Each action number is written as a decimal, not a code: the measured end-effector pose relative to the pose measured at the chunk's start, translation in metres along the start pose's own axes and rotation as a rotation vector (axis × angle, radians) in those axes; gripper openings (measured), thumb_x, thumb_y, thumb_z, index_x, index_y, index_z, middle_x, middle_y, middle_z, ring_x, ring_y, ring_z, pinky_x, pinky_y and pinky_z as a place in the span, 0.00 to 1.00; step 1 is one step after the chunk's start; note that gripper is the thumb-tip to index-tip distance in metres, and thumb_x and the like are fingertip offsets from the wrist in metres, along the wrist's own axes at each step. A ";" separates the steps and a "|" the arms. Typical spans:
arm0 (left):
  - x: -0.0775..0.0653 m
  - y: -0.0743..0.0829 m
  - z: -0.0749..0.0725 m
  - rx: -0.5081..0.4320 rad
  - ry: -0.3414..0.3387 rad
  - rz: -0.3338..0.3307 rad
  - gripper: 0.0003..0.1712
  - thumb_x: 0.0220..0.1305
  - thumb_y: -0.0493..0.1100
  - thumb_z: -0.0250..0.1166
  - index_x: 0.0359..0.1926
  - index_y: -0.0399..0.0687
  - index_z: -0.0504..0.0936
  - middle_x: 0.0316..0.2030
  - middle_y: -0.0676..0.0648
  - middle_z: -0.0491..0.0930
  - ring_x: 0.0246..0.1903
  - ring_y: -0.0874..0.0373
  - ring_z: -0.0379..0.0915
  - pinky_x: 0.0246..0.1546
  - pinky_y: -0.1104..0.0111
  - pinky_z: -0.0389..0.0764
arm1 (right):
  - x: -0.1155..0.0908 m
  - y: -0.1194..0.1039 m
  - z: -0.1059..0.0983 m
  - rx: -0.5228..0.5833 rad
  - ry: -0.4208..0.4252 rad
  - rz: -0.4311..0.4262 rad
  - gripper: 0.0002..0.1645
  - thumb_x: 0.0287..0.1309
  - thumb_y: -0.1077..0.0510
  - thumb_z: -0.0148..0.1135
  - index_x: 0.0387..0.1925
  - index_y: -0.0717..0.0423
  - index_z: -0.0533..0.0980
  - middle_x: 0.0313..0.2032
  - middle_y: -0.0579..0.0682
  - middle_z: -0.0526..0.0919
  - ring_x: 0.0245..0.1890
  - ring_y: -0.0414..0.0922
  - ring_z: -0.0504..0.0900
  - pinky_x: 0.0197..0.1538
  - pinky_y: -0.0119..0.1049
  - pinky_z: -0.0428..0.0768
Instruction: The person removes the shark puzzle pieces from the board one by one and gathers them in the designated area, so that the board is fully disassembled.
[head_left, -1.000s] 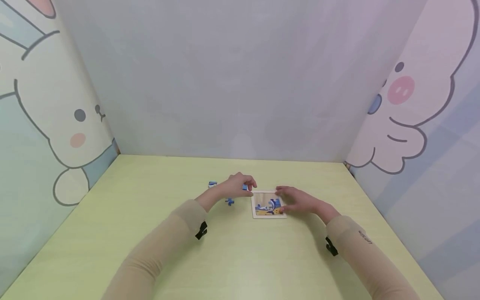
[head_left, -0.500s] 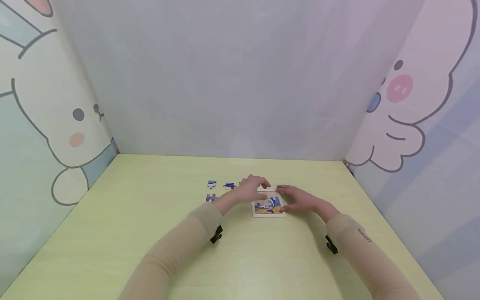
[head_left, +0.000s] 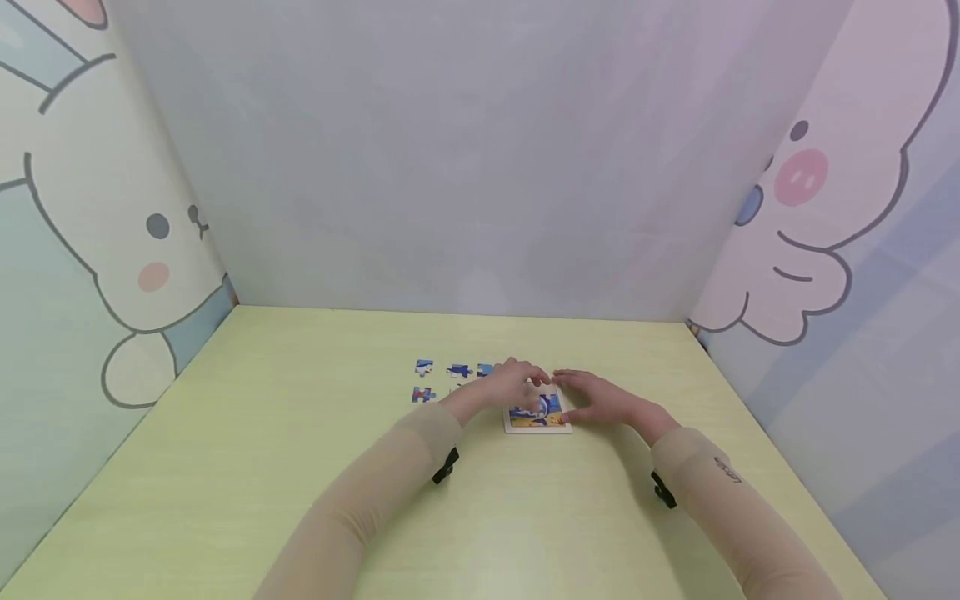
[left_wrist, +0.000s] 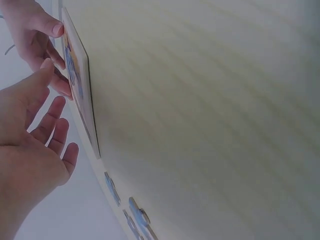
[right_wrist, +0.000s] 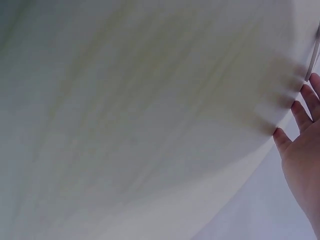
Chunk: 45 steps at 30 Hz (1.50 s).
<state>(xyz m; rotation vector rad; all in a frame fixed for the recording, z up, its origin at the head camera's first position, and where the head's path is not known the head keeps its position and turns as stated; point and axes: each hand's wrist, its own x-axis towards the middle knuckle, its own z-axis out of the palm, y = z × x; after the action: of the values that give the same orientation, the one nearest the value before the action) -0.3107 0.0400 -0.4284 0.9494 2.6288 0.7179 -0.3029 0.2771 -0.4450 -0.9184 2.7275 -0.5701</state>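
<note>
Left hand (head_left: 516,384), loosely curved and apparently empty, is shifting right over the puzzle board (head_left: 537,431) on the desk (head_left: 555,525), probably for fitting work; right hand (head_left: 600,399), fingers spread, is touching its right edge.

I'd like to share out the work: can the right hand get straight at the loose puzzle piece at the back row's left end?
Probably not straight across: the left hand, over the puzzle frame, lies between the right hand and that loose puzzle piece.
</note>
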 end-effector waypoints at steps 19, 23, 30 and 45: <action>0.010 -0.002 0.006 0.125 -0.049 0.013 0.24 0.56 0.51 0.69 0.55 0.61 0.79 0.55 0.54 0.73 0.53 0.57 0.63 0.56 0.59 0.61 | 0.002 0.004 -0.001 0.000 -0.020 0.027 0.48 0.53 0.37 0.64 0.69 0.54 0.60 0.70 0.54 0.57 0.70 0.57 0.52 0.68 0.56 0.52; 0.011 -0.001 0.006 0.110 -0.053 0.005 0.23 0.56 0.51 0.69 0.54 0.62 0.80 0.55 0.54 0.73 0.54 0.57 0.63 0.57 0.58 0.61 | 0.001 0.004 -0.001 0.010 -0.031 0.046 0.48 0.53 0.36 0.63 0.69 0.52 0.60 0.71 0.53 0.56 0.71 0.56 0.51 0.68 0.57 0.51; 0.011 -0.002 0.008 0.079 -0.061 -0.005 0.22 0.56 0.51 0.69 0.53 0.62 0.80 0.55 0.54 0.73 0.54 0.57 0.62 0.57 0.58 0.61 | -0.001 0.003 0.000 0.028 -0.031 0.046 0.49 0.51 0.36 0.65 0.69 0.53 0.60 0.71 0.54 0.56 0.71 0.57 0.51 0.68 0.57 0.51; 0.014 -0.006 0.010 -0.041 -0.044 0.001 0.20 0.53 0.46 0.72 0.48 0.64 0.79 0.44 0.61 0.77 0.48 0.59 0.63 0.57 0.55 0.58 | 0.001 0.005 0.002 0.005 -0.012 0.028 0.49 0.50 0.36 0.66 0.68 0.55 0.61 0.70 0.55 0.58 0.70 0.58 0.54 0.67 0.57 0.53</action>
<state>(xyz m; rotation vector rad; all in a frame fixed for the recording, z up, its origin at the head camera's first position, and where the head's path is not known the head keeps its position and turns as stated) -0.3207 0.0486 -0.4409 0.9448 2.5655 0.7401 -0.3052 0.2797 -0.4487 -0.8776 2.7223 -0.5635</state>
